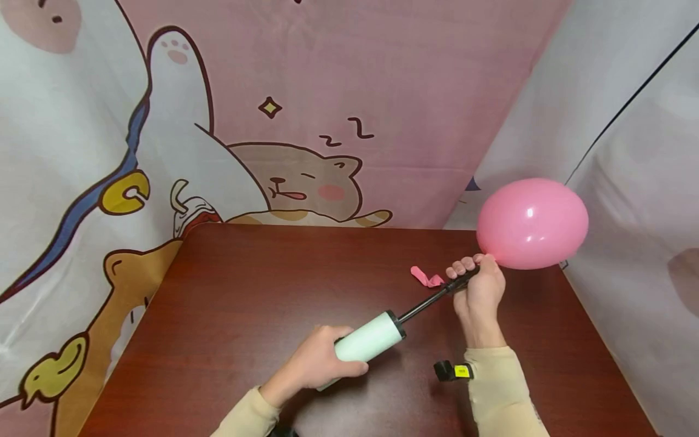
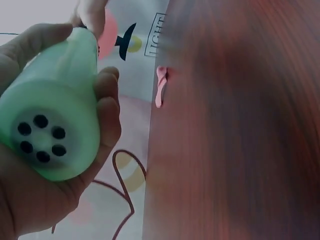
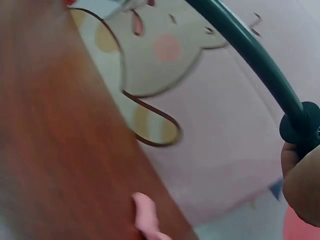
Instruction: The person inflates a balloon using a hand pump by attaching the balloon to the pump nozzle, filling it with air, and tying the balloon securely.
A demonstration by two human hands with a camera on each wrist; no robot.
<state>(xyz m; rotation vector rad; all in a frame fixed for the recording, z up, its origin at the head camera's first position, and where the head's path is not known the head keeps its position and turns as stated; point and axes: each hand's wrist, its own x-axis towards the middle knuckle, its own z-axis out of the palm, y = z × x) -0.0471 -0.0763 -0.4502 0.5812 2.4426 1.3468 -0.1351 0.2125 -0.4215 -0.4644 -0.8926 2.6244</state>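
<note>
While the left hand (image 1: 319,358) grips the pale green barrel of a pump (image 1: 368,337), fingers curled round it, the right hand (image 1: 483,291) grips the far end of its black rod, at the base of a balloon (image 1: 535,221).

Balloon: pink, inflated, above the far right corner of the table (image 1: 246,291), which it partly covers; its neck hidden by the right hand.

Pump: held aslant above the table, rod drawn out of the barrel; lower barrel masked by the left hand in the head view; six dark holes in its end, seen from the left wrist.

Limp balloon (image 1: 426,278): pink, crumpled, lying on the table near the right hand's fingertips, just beyond the rod.

Black device (image 1: 453,371): yellow label, beside the right sleeve (image 1: 499,382).

Cloth (image 1: 437,91): pink and white, printed with cartoon animals, hanging behind the table; lettering "LIGHT" in the left wrist view.

Black line (image 1: 628,103): thin, slanting across the white cloth at upper right, its lower end meeting the inflated balloon's outline.
</note>
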